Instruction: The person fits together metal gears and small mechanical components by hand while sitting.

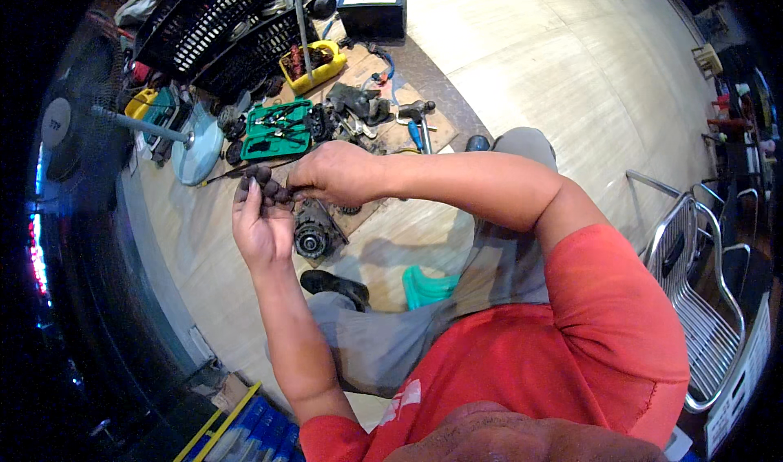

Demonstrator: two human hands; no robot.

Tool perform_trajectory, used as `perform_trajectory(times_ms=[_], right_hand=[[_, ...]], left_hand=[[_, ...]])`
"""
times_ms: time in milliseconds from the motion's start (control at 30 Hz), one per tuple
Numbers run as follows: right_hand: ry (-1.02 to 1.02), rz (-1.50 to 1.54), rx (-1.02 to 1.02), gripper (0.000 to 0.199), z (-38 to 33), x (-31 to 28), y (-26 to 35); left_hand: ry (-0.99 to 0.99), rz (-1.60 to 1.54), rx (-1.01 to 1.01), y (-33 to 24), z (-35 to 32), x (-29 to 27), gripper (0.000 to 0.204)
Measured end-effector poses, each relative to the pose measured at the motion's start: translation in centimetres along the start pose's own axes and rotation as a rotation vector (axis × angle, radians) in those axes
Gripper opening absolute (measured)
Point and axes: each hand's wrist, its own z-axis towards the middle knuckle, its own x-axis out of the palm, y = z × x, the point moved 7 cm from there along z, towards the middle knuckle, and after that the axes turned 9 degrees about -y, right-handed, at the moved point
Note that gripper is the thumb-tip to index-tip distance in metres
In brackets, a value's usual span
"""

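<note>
A dark, lumpy, greasy part point(263, 176) rests in my left hand point(263, 221), its fingers and thumb closed around it. Bent over from the right, my right hand point(341, 172) has its fingertips pinched together against the near side of that part. Whether those fingertips also grip something small is hidden. Just below both hands, a greasy metal machine part with a round ribbed hub point(312, 240) lies on the cardboard. Beyond them is an open green tool case point(277, 129) with black-handled tools in it.
A hammer point(418, 110) and blue-handled screwdriver point(415, 136) lie beyond my right forearm. Further off are a yellow cut-open container point(325, 69), black crates point(204, 30) and a black battery point(372, 13). A fan stand point(198, 148) is at left, a metal chair point(693, 299) at right.
</note>
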Motion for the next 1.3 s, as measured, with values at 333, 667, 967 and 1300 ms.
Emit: perform_trajectory(times_ms=[333, 667, 967, 1300], right_hand=[[0.004, -0.143, -0.185, 0.014, 0.2, -1.4, 0.7], [0.063, -0.202, -0.26, 0.008, 0.1, -2.0, 1.1], [0.115, -0.269, -0.216, 0.01, 0.8, -3.3, -0.7], [0.077, -0.312, -0.137, 0.012, 1.1, -4.1, -1.4]], left_hand=[[0.119, -0.02, -0.052, 0.2, -0.8, 2.2, 0.022], [0.191, 0.035, -0.113, 0.5, -1.3, 3.2, 0.023], [0.147, 0.345, -0.251, 2.0, -2.2, 3.3, 0.023], [0.07, 0.792, -0.19, 3.0, -2.8, 3.7, 0.026]])
